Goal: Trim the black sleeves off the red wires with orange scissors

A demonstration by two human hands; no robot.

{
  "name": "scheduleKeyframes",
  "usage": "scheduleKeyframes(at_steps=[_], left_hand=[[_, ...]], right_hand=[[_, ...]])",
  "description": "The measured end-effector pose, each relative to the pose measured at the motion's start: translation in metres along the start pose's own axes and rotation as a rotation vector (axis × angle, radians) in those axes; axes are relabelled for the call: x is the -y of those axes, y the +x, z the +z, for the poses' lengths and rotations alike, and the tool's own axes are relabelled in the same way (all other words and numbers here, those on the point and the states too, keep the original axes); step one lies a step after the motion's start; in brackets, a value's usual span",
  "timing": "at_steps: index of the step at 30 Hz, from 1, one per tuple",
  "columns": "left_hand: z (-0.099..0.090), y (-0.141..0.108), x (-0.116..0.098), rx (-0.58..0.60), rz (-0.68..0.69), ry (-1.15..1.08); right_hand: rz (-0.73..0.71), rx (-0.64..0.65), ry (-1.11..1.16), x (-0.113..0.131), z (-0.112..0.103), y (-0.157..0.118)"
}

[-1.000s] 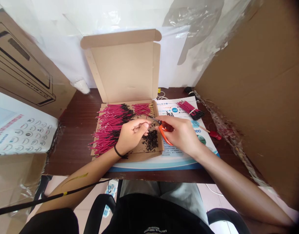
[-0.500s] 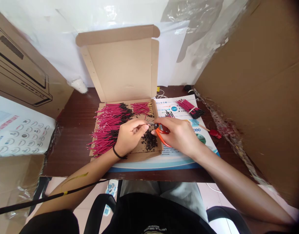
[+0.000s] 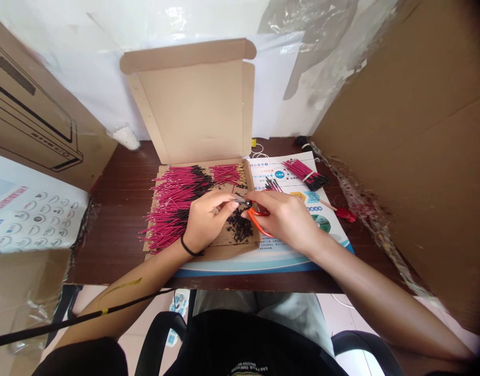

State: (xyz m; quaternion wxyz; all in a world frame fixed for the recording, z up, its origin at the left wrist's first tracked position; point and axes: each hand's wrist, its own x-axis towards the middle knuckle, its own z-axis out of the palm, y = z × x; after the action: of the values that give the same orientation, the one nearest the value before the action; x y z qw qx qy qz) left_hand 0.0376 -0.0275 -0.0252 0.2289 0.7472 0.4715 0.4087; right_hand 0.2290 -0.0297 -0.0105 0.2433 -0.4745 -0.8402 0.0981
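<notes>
Close Handwork at a Dark Wooden Table (image 3: 110,214)

Across the middle of the table lies an open cardboard box (image 3: 200,109), its lid raised at the back. A printed sheet (image 3: 273,261) extends beneath it and out to the right. The largest heap of pink wires (image 3: 173,193), many with black ends, fills the left part of the box.

The person's right hand (image 3: 289,216) is wrapped around the orange handles of a cutting tool (image 3: 258,223), whose dark head points left over the box and reaches the fingertips of the left hand (image 3: 208,216). The left fingers are curled, thumb and forefinger close together; whether they pinch anything cannot be told.

Beyond the hands, a smaller group of gold-tipped wires (image 3: 224,175) lies in the box's far right corner. On the sheet rests a banded bundle (image 3: 300,169), pink with black ends. Smallest of all, black scraps (image 3: 240,230) are scattered in the box just below the tool.
</notes>
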Motion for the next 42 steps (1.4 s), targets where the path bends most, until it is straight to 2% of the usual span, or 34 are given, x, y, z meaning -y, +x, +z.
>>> scheduleKeyframes(at_steps=[10,15,19,23,30,33,38,42], left_hand=[[0.0002,-0.0004,0.0040,0.015,0.001,0.033],[0.0005,0.0003,0.0025,0.019,0.015,0.033],[0.0003,0.0004,-0.0001,-0.005,-0.020,-0.008],[0.0001,0.0014,-0.0008,0.022,-0.118,-0.174],[0.0024,0.0049,0.0029,0.110,-0.253,-0.692],[0.0039,0.0043,0.0036,0.143,-0.319,-0.831],[0.0044,0.0030,0.0051,0.168,-0.384,-0.876],[0.0041,0.0027,0.0073,0.172,-0.352,-0.829]], right_hand=[[-0.073,0.020,-0.101,-0.0046,0.0000,-0.0005],[-0.079,-0.019,-0.216,-0.0064,-0.0001,-0.0012],[-0.023,-0.084,-0.091,-0.0041,0.0024,-0.0015],[0.009,-0.098,-0.007,-0.0010,0.0041,-0.0012],[0.049,-0.059,0.003,0.0000,0.0044,-0.0001],[0.061,-0.043,0.010,0.0008,0.0026,0.0009],[0.088,-0.046,0.022,0.0022,0.0006,0.0019],[0.091,-0.052,0.027,0.0022,0.0011,0.0016]])
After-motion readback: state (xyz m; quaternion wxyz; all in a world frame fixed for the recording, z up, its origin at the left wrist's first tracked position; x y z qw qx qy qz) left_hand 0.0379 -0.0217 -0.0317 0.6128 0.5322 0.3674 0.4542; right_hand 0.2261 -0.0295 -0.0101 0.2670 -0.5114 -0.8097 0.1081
